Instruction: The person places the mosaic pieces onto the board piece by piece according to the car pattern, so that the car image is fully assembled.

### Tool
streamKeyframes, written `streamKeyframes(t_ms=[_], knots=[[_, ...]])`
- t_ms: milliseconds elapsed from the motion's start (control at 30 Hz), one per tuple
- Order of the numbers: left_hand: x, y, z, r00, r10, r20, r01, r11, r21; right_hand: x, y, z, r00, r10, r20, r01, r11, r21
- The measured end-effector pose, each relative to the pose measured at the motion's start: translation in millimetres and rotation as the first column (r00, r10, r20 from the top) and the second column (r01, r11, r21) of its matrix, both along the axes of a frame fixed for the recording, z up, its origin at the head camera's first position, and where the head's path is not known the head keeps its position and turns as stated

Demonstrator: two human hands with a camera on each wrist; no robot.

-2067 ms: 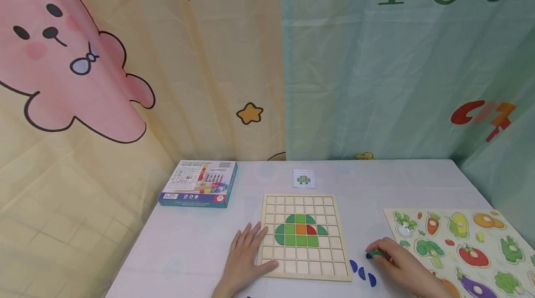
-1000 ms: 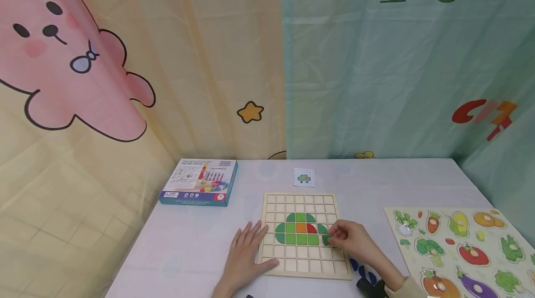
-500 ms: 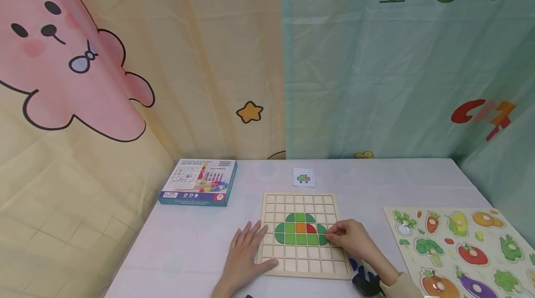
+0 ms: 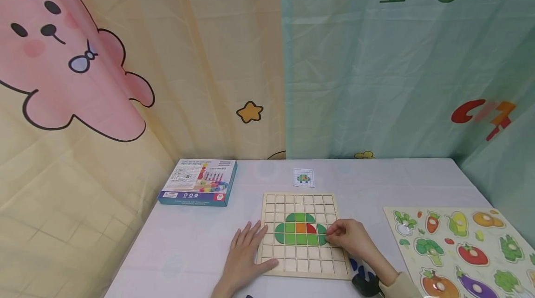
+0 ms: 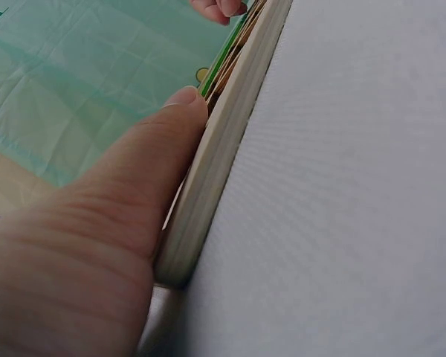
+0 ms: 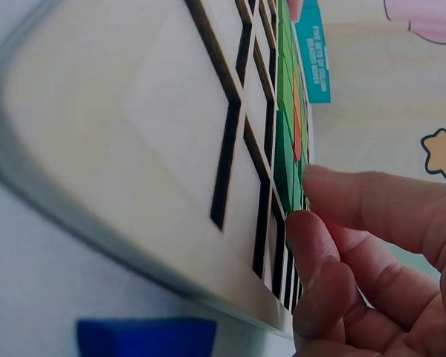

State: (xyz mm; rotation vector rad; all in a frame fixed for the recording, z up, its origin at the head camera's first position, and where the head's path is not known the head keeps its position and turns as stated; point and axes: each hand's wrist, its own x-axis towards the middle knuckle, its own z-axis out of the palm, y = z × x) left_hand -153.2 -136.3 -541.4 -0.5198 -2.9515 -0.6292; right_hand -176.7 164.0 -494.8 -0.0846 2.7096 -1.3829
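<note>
Touching the dark green piece [image 4: 321, 240], which lies in the gridded board [image 4: 302, 252] beneath its fingertips, the right hand [image 4: 350, 238] has bent fingers; we cannot tell whether it pinches. Across from it, we see the left hand [image 4: 246, 257], fingers spread, on the board's edge, probably steadying it.

Left hand [image 4: 246, 256], fingers [image 4: 245, 233] spread toward one o'clock, thumb [image 4: 267, 267] toward two o'clock; right hand [image 4: 350, 237], at its three o'clock, fingers curled, thumb and index fingertips close, wrist [image 4: 386, 271] toward four o'clock

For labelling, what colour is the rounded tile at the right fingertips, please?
Dark green tile, clearest in head view.
</note>
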Motion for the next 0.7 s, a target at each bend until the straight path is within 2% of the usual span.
streamKeyframes(t_ms=[267,433,700], knots=[[-0.3,0.9,-0.2,1.0,0.003,0.016,-0.003,1.0,-0.008,1.9,0.6,-1.9,0.997,0.071,-0.029,-0.069,0.996,0.06],[-0.5,0.6,0.6,1.0,-0.003,0.021,0.003,1.0,-0.002,0.3,-0.7,-2.3,0.996,0.077,-0.044,-0.073,0.993,0.096],[-0.6,-0.6,0.0,1.0,-0.001,0.017,0.001,1.0,-0.004,3.6,-2.6,-0.2,0.996,0.067,-0.058,-0.061,0.994,0.085]])
